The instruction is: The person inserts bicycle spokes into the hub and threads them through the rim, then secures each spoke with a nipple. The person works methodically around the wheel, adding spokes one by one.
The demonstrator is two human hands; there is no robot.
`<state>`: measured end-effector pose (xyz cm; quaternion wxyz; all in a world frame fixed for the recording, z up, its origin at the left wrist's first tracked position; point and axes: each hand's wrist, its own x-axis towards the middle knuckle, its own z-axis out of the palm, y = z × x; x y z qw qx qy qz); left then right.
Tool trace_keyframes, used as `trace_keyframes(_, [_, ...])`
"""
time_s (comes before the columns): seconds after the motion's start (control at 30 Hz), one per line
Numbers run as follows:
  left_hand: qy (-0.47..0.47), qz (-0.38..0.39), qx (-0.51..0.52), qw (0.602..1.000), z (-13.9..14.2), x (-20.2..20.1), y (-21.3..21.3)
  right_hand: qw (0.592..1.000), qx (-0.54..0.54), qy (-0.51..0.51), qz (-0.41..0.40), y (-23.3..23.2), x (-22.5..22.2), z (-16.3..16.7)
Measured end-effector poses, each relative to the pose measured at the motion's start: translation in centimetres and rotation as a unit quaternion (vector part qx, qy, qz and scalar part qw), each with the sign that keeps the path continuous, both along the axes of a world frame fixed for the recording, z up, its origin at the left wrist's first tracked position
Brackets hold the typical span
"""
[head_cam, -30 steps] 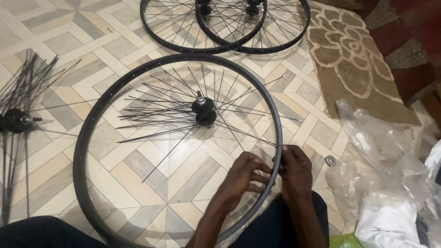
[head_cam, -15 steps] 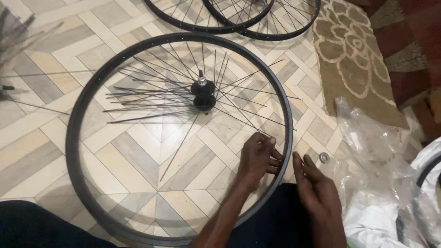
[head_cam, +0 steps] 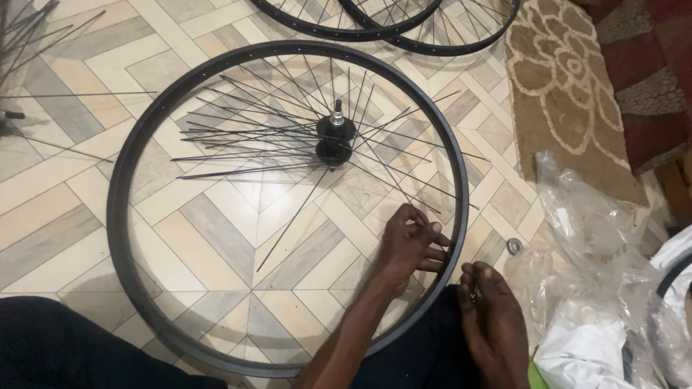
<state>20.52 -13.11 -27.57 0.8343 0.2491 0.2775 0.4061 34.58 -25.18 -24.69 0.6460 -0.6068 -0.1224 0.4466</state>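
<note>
A black bicycle rim (head_cam: 119, 216) lies flat on the tiled floor. Its black hub (head_cam: 335, 140) sits in the middle, and several loose thin spokes (head_cam: 238, 155) fan out from it. My left hand (head_cam: 411, 243) is inside the rim at its near right side, with the fingers pinched on a spoke end close to the rim wall. My right hand (head_cam: 492, 317) rests just outside the rim, back up and fingers drawn together. Something small glints under its fingers, but I cannot make out what.
Two more spoked wheels (head_cam: 404, 29) lie at the top. A brown patterned mat (head_cam: 569, 101) is at the right, with crumpled clear plastic bags (head_cam: 598, 266) below it. A small metal washer (head_cam: 513, 246) lies on the floor. Another hub with spokes (head_cam: 18, 43) is at the far left. My dark trouser leg (head_cam: 65, 346) is at the bottom left.
My right hand has drawn back from the rim to the floor outside it. My left hand stays at the spoke by the rim. The view has shifted closer.
</note>
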Motion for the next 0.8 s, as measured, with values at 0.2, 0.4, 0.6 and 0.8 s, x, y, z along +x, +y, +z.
trace_keyframes(0.2, [0.002, 0.006, -0.002, 1.0, 0.3, 0.2, 0.1, 1.0, -0.007, 0.004, 0.004, 0.6, -0.4, -0.2])
trace_keyframes(0.4, [-0.029, -0.007, -0.008, 1.0, -0.8, -0.4, 0.3, 0.997, -0.036, -0.063, 0.006, 1.0, -1.4, -0.1])
trace_keyframes(0.6, [-0.038, -0.009, -0.008, 0.999, -1.6, 0.0, 0.6, 0.998, 0.021, -0.052, 0.027, 1.6, -2.8, -0.6])
trace_keyframes(0.8, [-0.013, -0.007, -0.017, 1.0, -1.4, -0.2, 0.5, 0.999, 0.043, -0.013, -0.005, 2.3, -2.7, -1.6])
